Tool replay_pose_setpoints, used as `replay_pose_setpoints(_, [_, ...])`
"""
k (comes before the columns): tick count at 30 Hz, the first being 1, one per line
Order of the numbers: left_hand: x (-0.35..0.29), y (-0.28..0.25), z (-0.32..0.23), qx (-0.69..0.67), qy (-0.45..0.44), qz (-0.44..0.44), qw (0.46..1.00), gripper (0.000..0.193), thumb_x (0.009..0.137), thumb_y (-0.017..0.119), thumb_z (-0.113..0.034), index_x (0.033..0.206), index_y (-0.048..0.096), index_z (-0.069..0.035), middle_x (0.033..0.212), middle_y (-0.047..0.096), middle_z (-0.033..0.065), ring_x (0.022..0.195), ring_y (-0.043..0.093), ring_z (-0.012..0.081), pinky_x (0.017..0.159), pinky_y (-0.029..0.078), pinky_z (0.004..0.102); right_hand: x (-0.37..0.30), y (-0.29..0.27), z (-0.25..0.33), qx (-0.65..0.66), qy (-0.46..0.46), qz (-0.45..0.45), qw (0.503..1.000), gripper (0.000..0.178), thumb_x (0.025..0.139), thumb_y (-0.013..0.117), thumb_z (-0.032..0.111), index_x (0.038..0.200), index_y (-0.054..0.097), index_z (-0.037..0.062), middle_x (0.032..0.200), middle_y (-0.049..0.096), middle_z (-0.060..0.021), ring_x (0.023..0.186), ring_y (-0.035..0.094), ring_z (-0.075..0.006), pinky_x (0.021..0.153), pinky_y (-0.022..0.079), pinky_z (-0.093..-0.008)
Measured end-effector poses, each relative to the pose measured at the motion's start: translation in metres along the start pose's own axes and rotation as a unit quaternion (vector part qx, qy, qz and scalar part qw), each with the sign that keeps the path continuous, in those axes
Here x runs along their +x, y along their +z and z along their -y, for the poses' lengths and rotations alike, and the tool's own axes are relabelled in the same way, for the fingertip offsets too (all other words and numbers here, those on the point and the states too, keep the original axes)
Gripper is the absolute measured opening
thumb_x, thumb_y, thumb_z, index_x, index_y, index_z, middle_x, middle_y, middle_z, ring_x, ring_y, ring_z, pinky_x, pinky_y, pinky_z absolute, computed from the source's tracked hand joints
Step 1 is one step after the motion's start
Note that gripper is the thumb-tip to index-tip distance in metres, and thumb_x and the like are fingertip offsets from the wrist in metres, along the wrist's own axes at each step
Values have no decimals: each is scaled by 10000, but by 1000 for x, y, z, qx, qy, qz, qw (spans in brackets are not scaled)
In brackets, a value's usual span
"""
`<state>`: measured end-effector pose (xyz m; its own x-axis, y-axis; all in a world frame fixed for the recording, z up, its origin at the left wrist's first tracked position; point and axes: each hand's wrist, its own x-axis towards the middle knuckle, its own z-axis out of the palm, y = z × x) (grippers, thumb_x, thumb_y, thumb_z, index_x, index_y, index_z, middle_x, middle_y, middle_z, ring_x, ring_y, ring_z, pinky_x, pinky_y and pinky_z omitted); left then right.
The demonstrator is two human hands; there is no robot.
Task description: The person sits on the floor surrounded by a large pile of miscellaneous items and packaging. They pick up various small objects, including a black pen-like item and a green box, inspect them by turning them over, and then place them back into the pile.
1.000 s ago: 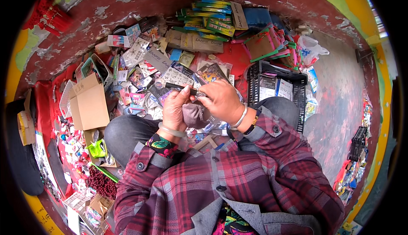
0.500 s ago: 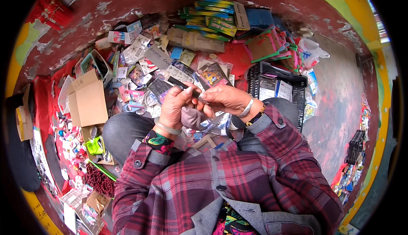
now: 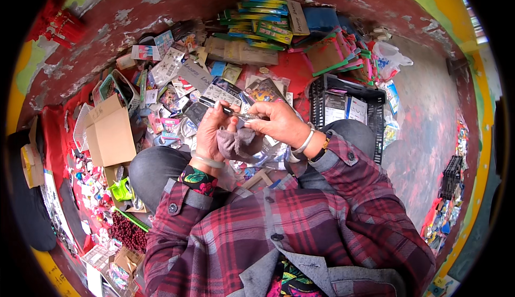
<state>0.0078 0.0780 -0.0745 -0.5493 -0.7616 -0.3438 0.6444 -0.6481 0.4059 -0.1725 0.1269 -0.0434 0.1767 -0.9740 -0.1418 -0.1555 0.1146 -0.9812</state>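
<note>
Both hands meet over my lap, around a slim pen-like thing [image 3: 208, 102] with a black end and a silvery part. My left hand [image 3: 209, 133] is closed around its black end. A crumpled grey-purple cloth [image 3: 235, 145] hangs below the fingers of that hand, partly tucked into them. My right hand [image 3: 281, 125] pinches the silvery end between thumb and fingers. Its exact kind is too small to tell. Beneath the hands lies a spread of plastic packets and cards [image 3: 263, 160].
A black plastic crate [image 3: 378, 109] holding flat packages stands right of my hands. Stacked yellow-green boxes [image 3: 276, 31] lie at the back. An open cardboard box [image 3: 111, 133] and a white basket [image 3: 83, 125] are at left, with dark red beads [image 3: 127, 231] below.
The pen-like thing now shows its silvery part between my hands. My right hand has tilted, and the cloth hangs wider under the left fingers. The view has shifted slightly.
</note>
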Motion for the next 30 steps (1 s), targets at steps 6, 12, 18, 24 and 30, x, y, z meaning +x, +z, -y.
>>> replay_pose_setpoints(6, [2, -4, -6, -41, -1, 18, 999, 203, 900, 549, -251, 985, 526, -69, 931, 595, 158, 657, 573, 143, 585, 517, 209, 1, -14, 17, 181, 113, 67, 975, 221, 858, 583, 146, 1023, 511, 18, 793, 606, -33, 717, 582, -92, 605, 451, -207])
replay_pose_setpoints(12, [-7, 9, -9, -4, -118, 75, 990, 229, 917, 507, -273, 969, 513, -49, 734, 565, 98, 562, 525, 163, 496, 432, 231, 3, -15, 14, 310, 104, 49, 944, 160, 815, 599, 123, 908, 486, 58, 774, 549, -4, 702, 539, -104, 634, 444, -224])
replay_pose_setpoints(18, [-15, 19, -10, 147, -186, 198, 951, 322, 923, 464, -319, 932, 517, -2, 573, 476, 46, 519, 434, 122, 499, 341, 229, 7, -18, -1, 385, 114, -31, 915, 272, 836, 623, 327, 818, 508, 81, 636, 487, 16, 567, 470, -76, 528, 384, -223])
replay_pose_setpoints(24, [-13, 21, -9, 270, -198, 184, 924, 401, 930, 429, -355, 957, 543, 28, 527, 419, 10, 482, 374, 99, 466, 304, 234, 11, -22, 6, 332, 160, 16, 929, 322, 860, 587, 359, 919, 592, 42, 580, 502, 2, 484, 457, -58, 424, 346, -179])
replay_pose_setpoints(30, [8, 8, -6, 302, -125, 61, 943, 579, 954, 293, -470, 1013, 555, 43, 543, 470, 14, 499, 438, 99, 507, 363, 209, 14, -39, -11, 417, 177, -133, 881, 217, 848, 579, 253, 894, 588, 42, 566, 508, -14, 448, 446, -99, 422, 354, -222])
